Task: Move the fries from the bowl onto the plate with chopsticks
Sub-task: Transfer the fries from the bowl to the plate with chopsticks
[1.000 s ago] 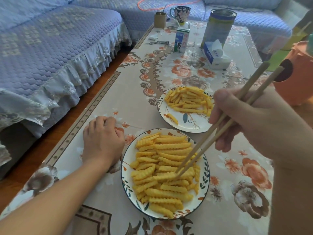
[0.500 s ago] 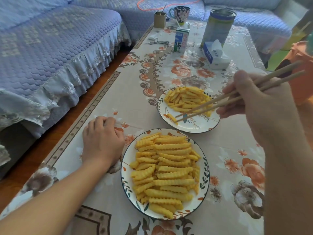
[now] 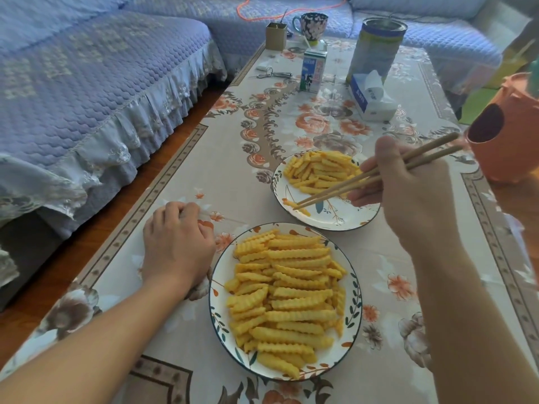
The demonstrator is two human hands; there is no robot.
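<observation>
Bowl (image 3: 215, 290) near me is holding most fries (image 3: 287, 298), so plenty left. Left hand (image 3: 176, 246) is resting beside it, fingers curled, holding nothing. Right hand (image 3: 408, 196) is gripping chopsticks (image 3: 344, 186), tips setting a fry on the plate (image 3: 335, 220). Can't tell if the fry's released.

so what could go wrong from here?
1. The chopsticks have their tips at a lone fry near the far dish's bare front rim; a nudge could push it onto the table.
2. The left hand rests beside the near dish, not holding it, so it may slide.
</observation>
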